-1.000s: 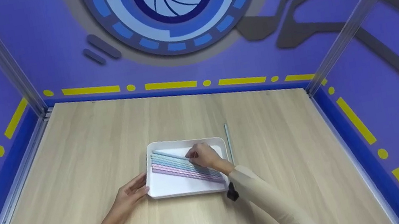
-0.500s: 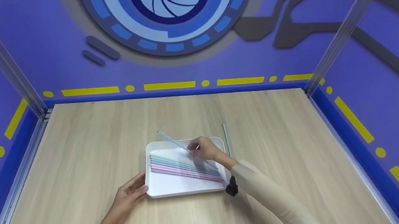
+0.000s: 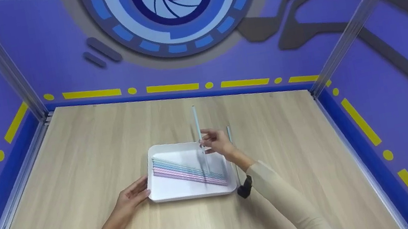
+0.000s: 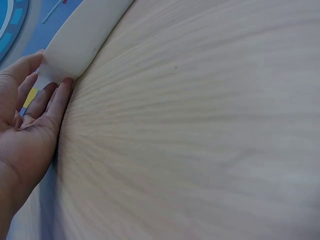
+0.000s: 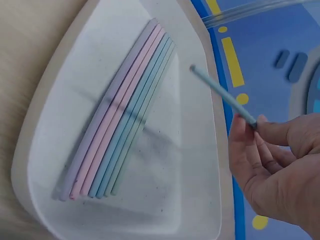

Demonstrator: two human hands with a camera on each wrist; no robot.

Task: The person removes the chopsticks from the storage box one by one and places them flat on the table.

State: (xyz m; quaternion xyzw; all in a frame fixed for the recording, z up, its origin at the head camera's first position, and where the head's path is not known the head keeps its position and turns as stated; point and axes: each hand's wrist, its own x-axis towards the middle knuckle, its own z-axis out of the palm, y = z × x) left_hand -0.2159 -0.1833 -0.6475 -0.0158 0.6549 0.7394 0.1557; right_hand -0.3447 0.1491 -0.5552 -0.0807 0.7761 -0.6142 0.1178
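A white tray [image 3: 183, 187] rests on the wooden table with several thin pastel sticks [image 3: 184, 170] lying side by side in it, purple, pink, blue and green. My left hand [image 3: 131, 200] holds the tray's left side; in the left wrist view, its fingertips touch the tray's rim and lower wall. Over the tray's far right part, my right hand [image 3: 216, 141] pinches a pale blue straw-like stick [image 3: 196, 120], raised off the others and nearly upright in the head view. In the right wrist view, my fingers cover part of this stick [image 5: 220, 92].
Another pale stick [image 3: 229, 133] lies on the table along the tray's right side, partly hidden behind my right hand and wrist. Bare wooden tabletop [image 3: 107, 140] surrounds the tray. Blue-purple walls with metal corner posts [image 3: 4, 65] enclose the left, back and right.
My right hand has lifted the pale blue stick from the row, turned it from slanted to nearly upright, and moved slightly away and right. The left hand stays at the tray's side.
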